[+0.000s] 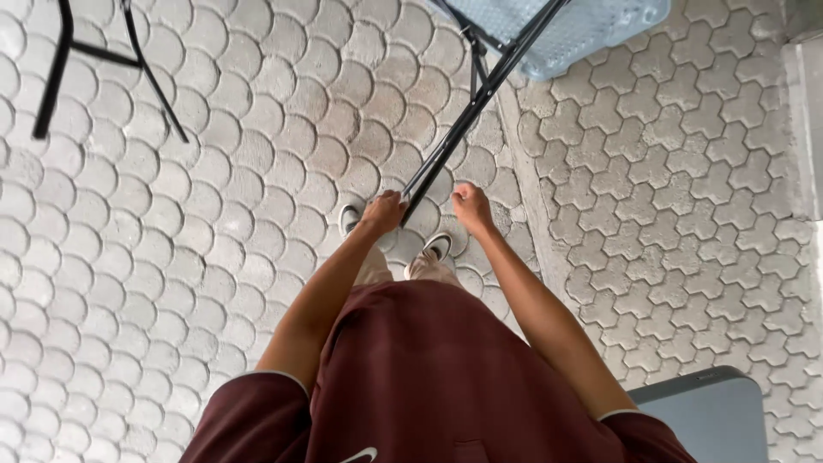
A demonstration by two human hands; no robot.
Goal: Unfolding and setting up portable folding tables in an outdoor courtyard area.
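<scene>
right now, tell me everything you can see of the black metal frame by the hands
The black metal frame is made of thin, straight tubular legs, dark and matte. It slants from the pale blue perforated seat at the top edge down to the paving stones. The left hand touches its lower end; the right hand is beside it.

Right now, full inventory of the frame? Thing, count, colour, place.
Folding table: one, pale blue top, upper right, tipped over the ground.
Table legs: black metal bars, running from the top down to the hands.
Frame: one, black bars, upper left, on the paving.
Paving: grey interlocking stones, whole ground.
Panel: one, grey-blue, bottom right corner.
Wall edge: pale, right border.
Shoes: two, white, below the hands.
Shirt: maroon, bottom centre.
Left hand: at the black bar's end.
Right hand: fist closed beside the bar; contact unclear.
</scene>
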